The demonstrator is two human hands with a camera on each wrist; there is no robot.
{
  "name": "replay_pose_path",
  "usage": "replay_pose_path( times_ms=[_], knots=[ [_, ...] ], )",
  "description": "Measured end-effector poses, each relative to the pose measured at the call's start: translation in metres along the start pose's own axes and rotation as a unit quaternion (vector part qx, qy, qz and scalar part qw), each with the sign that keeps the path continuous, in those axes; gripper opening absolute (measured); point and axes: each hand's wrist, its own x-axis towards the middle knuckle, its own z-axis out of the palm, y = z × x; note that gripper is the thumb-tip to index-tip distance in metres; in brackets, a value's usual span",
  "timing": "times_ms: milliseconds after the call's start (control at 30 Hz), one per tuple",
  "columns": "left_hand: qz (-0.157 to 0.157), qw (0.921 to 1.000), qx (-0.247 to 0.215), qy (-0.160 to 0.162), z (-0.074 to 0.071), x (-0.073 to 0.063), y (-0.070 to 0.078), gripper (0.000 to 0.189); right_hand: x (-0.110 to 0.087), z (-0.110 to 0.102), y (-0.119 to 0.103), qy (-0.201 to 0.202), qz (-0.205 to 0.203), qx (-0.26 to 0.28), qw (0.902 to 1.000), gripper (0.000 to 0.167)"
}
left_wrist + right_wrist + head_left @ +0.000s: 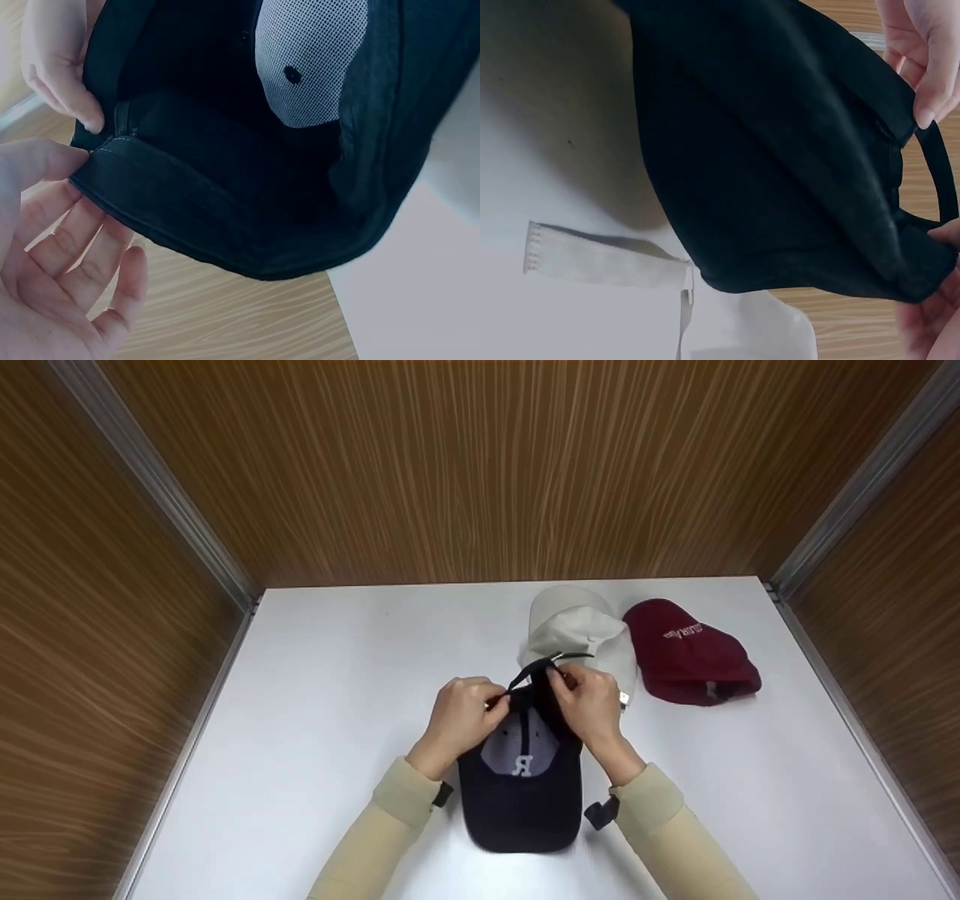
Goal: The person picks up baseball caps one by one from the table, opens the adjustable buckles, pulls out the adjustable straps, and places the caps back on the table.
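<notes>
A person's left hand [466, 712] and right hand [590, 703], each in a thumb-and-finger pinch, grip the back of a dark navy fabric cap [521, 817] with pale mesh lining [315, 60] inside.

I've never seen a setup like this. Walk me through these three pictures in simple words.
There's no robot here: these are a person's bare left hand and right hand. The big picture comes from a camera worn on the head, looking forward and down. The other two come from cameras worn on each wrist, so they show the hands' work close up.

On the smooth white table lie a cream-white fabric cap and, beside it, a dark red fabric cap with pale lettering.

The hands hold a third, a dark navy fabric cap, its inside showing and its brim toward the person. The fingers of both hands pinch its back edge, near a narrow dark strap.
</notes>
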Motion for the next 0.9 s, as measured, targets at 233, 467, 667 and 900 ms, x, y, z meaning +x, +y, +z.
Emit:
replay_pose_path(
  times_ms=[233, 467, 667, 900],
  knots=[
    [-0.035, 0.9993, 0.002, 0.012, -0.006, -0.007, -0.007, 0.01, -0.001, -0.001, 0.007, 0.025, 0.032, 0.003, 0.9992, 0.019],
    [-0.093, 0.9948, 0.004, 0.041, -0.012, -0.013, -0.015, 0.01, -0.003, -0.001, 0.007, 0.03, 0.055, 0.004, 0.998, 0.02],
    [-0.117, 0.9919, 0.014, 0.049, -0.013, -0.015, -0.018, 0.013, -0.003, 0.0, 0.006, 0.021, 0.071, 0.003, 0.9973, 0.02],
    [-0.131, 0.9868, 0.014, 0.093, -0.008, -0.018, -0.024, 0.011, -0.004, 0.003, 0.004, 0.013, 0.092, 0.006, 0.9956, 0.021]
  ],
)
